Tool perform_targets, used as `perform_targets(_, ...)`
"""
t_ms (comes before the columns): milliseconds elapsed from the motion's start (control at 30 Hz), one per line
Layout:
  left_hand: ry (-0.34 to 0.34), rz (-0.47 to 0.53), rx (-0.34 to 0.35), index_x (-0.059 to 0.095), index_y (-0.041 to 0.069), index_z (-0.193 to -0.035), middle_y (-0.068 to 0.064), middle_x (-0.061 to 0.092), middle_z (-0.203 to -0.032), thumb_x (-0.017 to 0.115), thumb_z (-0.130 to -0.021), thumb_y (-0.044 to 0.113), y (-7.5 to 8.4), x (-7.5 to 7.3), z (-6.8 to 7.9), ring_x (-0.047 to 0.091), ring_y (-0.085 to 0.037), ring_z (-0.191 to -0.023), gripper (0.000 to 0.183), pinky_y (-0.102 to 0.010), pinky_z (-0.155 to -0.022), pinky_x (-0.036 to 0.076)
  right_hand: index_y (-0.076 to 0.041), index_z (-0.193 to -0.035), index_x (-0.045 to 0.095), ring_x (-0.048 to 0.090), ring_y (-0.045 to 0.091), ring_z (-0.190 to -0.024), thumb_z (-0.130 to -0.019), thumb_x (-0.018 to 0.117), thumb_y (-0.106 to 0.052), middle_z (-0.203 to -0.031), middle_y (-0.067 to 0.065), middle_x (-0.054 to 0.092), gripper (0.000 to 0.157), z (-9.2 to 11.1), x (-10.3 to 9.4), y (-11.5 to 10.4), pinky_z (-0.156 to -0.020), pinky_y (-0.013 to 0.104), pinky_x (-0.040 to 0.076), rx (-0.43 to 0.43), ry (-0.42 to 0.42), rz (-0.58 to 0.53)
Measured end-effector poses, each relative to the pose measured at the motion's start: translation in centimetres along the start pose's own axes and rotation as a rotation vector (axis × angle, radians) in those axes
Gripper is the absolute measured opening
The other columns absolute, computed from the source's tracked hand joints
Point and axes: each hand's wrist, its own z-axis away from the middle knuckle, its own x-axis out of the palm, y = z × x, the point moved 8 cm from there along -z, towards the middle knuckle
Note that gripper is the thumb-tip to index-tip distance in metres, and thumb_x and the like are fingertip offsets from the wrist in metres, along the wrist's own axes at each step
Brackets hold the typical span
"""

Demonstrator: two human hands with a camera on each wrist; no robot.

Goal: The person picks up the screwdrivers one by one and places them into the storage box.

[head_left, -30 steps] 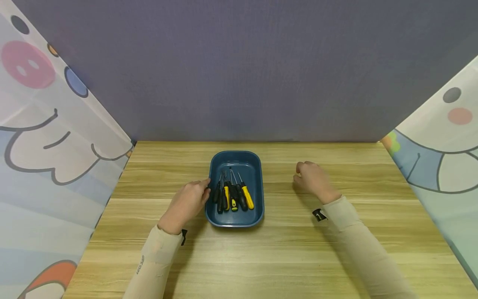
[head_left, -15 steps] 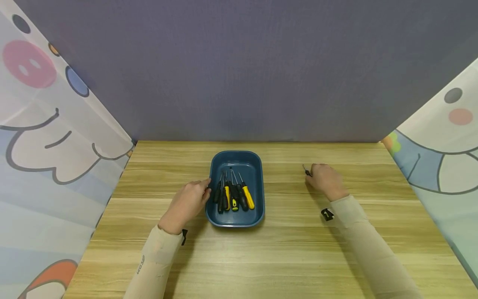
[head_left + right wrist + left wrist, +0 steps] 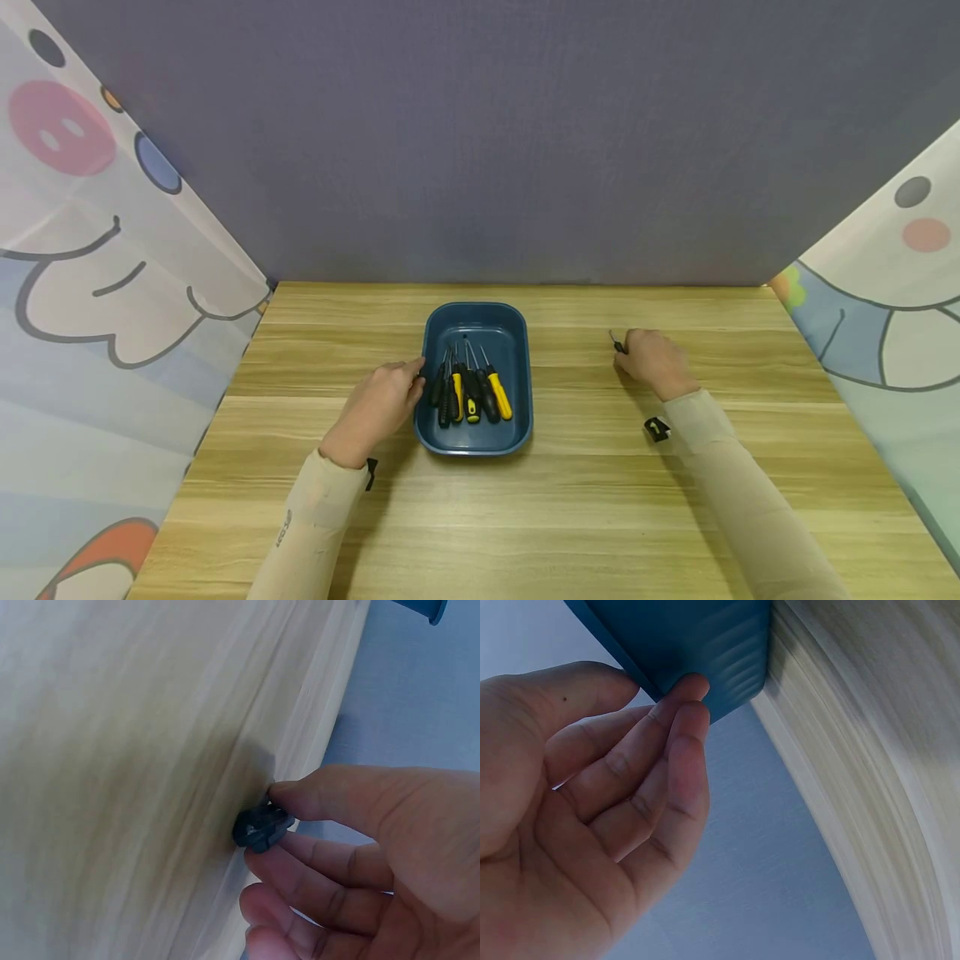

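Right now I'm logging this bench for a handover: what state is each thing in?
Dark blue plastic tray: upright on the wooden table, holding screwdrivers.
Yellow and black screwdrivers: lying side by side in the tray.
Small black screwdriver: pinched in the right hand.
Left hand: fingertips touching the tray's left wall.

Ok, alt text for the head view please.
A left hand touches the rim of a dark blue plastic tray of black-and-yellow screwdrivers on a wooden table; the right hand pinches a small dark tool.
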Motion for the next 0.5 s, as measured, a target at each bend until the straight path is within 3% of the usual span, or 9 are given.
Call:
perform_targets(333, 0.002, -0.010, 0.012, 0.066, -0.007, -0.125, -0.021, 0.071, -0.106, 0.066, -0.096, 0.007, 0.1, 0.0, -0.1, 0.067, -0.024, -0.077, 0.033, -0.036, -0.059, 0.054, -0.012, -0.064, 0.049, 0.038, 0.014, -0.048, -0.097, 0.064, -0.026, -0.056, 0.000, 0.043, 0.039, 0.1, -0.2, -0.5, -0.042, 0.027, 0.032, -0.002, -0.017, -0.026)
perform_targets(500, 0.000, -0.015, 0.016, 0.066, -0.008, -0.125, -0.021, 0.071, -0.106, 0.066, -0.096, 0.007, 0.2, 0.0, -0.1, 0.068, -0.025, -0.079, 0.033, -0.036, -0.059, 0.054, -0.013, -0.061, 0.050, 0.037, 0.012, -0.046, -0.097, 0.062, -0.025, -0.053, -0.001, 0.044, 0.040, 0.4, -0.8, -1.7, -0.040, 0.025, 0.031, -0.007, -0.023, -0.042)
